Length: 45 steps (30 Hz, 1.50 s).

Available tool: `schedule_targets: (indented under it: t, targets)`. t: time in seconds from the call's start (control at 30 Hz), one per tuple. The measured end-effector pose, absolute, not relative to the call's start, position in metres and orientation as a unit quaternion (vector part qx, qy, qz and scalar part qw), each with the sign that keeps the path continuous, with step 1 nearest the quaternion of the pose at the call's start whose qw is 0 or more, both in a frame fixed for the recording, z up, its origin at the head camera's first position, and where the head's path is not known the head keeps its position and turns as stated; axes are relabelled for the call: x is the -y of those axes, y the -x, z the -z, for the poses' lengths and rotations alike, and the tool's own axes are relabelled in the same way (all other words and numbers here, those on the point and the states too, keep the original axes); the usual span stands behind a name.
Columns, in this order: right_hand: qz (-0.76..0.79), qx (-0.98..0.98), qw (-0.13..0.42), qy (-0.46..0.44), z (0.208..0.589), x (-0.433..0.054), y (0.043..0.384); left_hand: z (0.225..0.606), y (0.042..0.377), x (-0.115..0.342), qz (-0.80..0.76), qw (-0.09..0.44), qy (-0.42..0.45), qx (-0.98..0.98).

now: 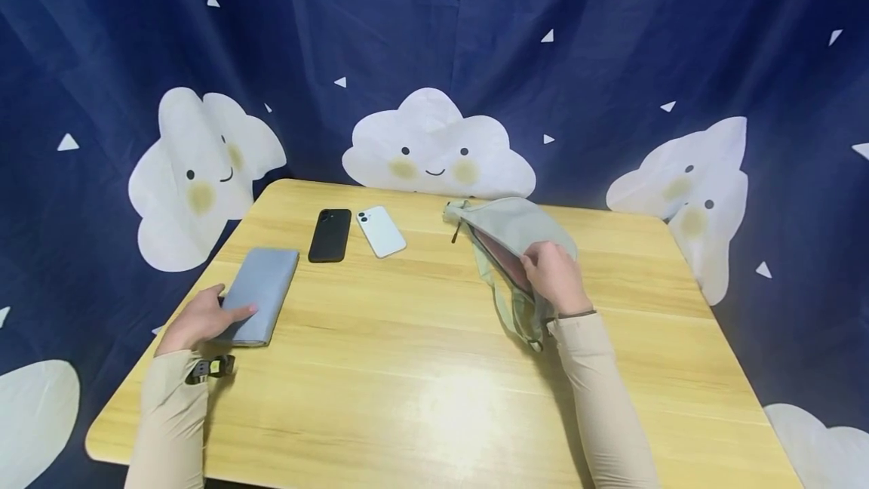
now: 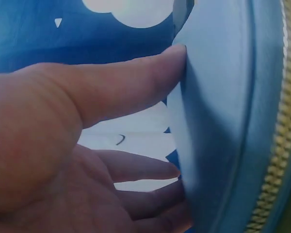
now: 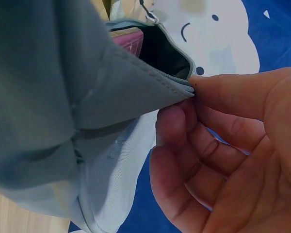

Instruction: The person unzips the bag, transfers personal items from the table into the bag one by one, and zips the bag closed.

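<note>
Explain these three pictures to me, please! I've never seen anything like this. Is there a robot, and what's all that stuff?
There's no robot here, just a person's two bare hands. The wide picture comes from a camera on the person's head. The two close-ups come from cameras on the wrists, one for each hand.

On the pale yellow wooden table lie a flat black phone and a flat white phone. The left hand touches a flat, blue, rectangular zipped case; I can't tell whether it grips it. The right hand pinches the edge of a soft grey-green cloth bag, which is open. Behind hangs a dark blue curtain with white smiling clouds.
</note>
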State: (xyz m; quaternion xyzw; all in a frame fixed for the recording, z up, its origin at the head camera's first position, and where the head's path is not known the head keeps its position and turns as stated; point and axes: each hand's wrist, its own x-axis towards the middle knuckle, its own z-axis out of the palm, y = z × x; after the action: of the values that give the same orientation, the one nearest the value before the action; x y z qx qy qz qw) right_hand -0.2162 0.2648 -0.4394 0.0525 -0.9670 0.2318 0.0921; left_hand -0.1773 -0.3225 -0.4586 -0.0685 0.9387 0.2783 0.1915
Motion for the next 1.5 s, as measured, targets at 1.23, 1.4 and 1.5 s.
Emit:
schedule_targets:
  t: [1.23,1.4,1.5]
  targets:
    - [-0.230,0.968,0.087,-0.050,0.438,-0.264,0.216,0.493,0.168,0.346,-0.635,0.214,0.100,-0.735]
    - [-0.233,0.967,0.087,-0.052,0.439,-0.265,0.216,0.496,0.164,0.344,-0.682,0.204,0.102,-0.695]
    - [-0.234,0.967,0.086,-0.053,0.439,-0.265,0.216,0.496,0.163,0.343,-0.702,0.202,0.106,-0.674]
